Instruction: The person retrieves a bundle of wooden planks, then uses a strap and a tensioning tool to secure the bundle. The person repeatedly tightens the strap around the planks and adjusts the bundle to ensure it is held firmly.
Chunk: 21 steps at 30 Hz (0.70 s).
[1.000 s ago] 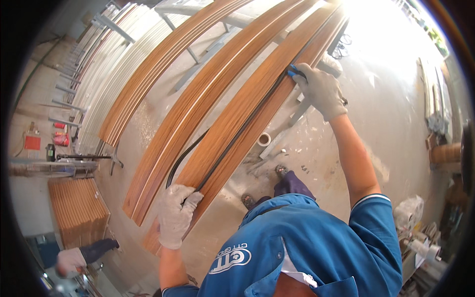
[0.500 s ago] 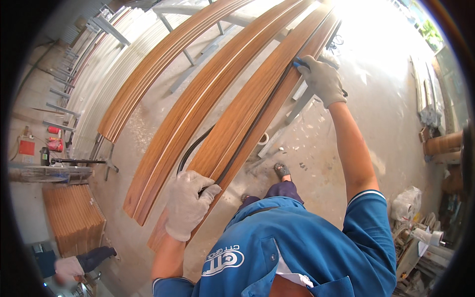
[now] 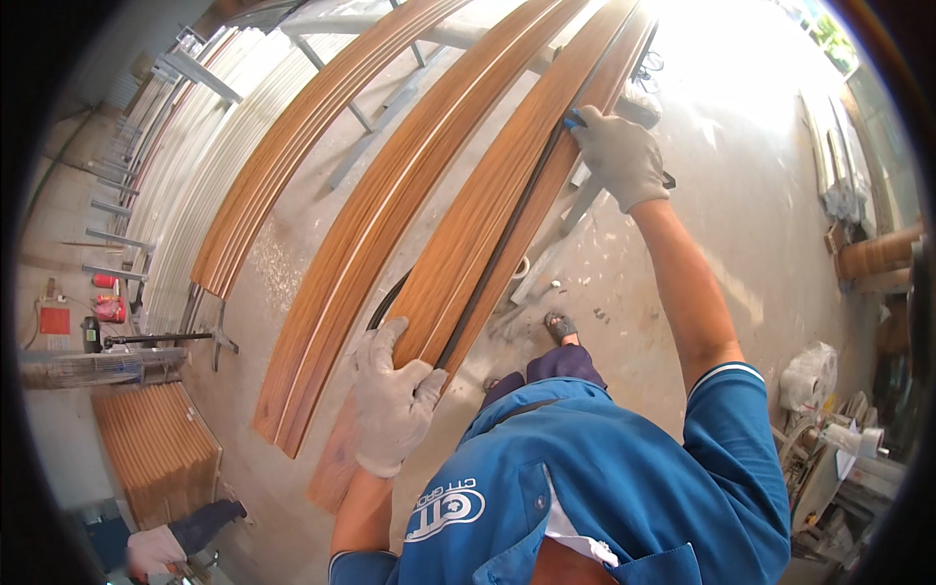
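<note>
A long wood-grain profile [image 3: 453,263] slants up and away in front of me, with a black rubber strip [image 3: 502,252] lying along its groove. At its near end my gloved left hand [image 3: 398,405] closes over the strip, the thumb on the groove side and the forefinger along the far edge. A loose bend of the strip comes out beside that forefinger and passes behind the profile. Farther up, my gloved right hand [image 3: 619,161] is closed around a slim blue-tipped tool [image 3: 573,121], its tip at the groove. Most of the tool is hidden in the glove.
Two more wood-grain profiles, a middle one [image 3: 390,210] and a left one [image 3: 283,175], lie alongside on metal supports. White lengths [image 3: 185,166] are racked at far left, above a brown stack [image 3: 156,444]. Another person [image 3: 180,541] is at lower left. A tape roll [image 3: 522,267] is beneath the profile.
My left hand has shifted slightly right, and its forefinger now stretches along the profile's edge. The loose bend of strip shows shorter. My right hand stays at the groove with the tool.
</note>
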### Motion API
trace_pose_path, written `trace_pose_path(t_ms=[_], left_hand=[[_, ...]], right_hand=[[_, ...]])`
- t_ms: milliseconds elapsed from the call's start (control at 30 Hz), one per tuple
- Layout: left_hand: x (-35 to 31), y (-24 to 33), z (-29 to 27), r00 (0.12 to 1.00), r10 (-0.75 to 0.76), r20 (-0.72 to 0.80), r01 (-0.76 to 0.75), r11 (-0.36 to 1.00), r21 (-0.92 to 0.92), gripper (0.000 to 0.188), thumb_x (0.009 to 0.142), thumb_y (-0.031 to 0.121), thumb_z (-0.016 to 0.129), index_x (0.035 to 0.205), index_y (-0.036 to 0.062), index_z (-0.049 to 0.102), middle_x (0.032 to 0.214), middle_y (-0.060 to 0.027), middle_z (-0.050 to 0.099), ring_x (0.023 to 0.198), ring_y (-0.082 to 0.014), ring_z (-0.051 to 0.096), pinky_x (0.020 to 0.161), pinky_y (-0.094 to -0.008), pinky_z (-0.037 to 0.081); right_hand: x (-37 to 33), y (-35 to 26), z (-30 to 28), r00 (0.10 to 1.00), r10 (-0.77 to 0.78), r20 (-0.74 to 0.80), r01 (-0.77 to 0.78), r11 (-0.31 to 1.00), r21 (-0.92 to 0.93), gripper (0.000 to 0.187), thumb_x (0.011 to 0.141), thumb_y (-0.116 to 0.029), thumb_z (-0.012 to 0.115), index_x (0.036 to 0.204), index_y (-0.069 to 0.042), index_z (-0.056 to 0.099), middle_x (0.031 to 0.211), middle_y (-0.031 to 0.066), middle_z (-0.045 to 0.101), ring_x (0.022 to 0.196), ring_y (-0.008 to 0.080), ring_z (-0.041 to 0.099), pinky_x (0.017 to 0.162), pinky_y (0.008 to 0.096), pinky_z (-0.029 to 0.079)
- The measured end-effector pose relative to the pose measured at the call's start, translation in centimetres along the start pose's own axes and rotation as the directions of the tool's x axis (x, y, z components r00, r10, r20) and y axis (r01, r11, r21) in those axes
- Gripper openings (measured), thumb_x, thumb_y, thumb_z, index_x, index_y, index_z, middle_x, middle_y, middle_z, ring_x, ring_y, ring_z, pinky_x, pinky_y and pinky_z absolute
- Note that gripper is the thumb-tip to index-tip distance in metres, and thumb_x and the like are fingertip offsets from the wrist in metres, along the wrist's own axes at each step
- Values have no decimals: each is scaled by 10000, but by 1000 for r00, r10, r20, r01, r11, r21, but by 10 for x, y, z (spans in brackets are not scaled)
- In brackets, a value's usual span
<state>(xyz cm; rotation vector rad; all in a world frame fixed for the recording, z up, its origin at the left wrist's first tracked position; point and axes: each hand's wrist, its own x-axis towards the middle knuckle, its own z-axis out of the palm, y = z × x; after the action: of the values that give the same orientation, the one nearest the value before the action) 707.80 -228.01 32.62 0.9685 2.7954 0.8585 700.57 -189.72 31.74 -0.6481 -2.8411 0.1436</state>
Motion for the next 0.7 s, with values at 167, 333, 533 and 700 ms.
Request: trace_pose_path(t_ms=[167,333,533,700], left_hand=[[-2,-7,5,993,107,-39,-106,994,42,131,800,127,757,797,6,706,1321,-272,542,1233,-442,496,1062,-506,365],[-4,-15,11,985,155,-71,-153,988,37,134,792,128,760,792,2,715,1288,-248,562,1215,-420,504,1037,-508,374],[-2,-26,4,960,257,-115,-256,966,24,175,814,211,755,786,39,741,1197,-163,629,1141,-327,540,964,-500,364],[-36,-54,-66,965,250,85,-263,933,245,232,885,313,681,848,86,706,796,-78,660,950,-291,610,830,-455,404]], right_hand=[[-54,-38,3,994,-107,-34,104,991,-89,197,971,-251,550,992,-65,609,762,148,711,722,306,738,565,442,588],[-127,-92,-6,980,-197,38,199,977,-78,166,941,-188,552,987,-38,605,781,166,696,689,308,729,496,422,579],[-184,-121,-13,964,-257,61,247,959,139,308,961,-324,607,1181,-108,614,853,133,694,740,334,713,672,444,573],[-179,-109,-15,968,-231,100,204,952,229,289,961,-347,594,1182,-176,663,887,126,731,860,312,713,740,439,547]])
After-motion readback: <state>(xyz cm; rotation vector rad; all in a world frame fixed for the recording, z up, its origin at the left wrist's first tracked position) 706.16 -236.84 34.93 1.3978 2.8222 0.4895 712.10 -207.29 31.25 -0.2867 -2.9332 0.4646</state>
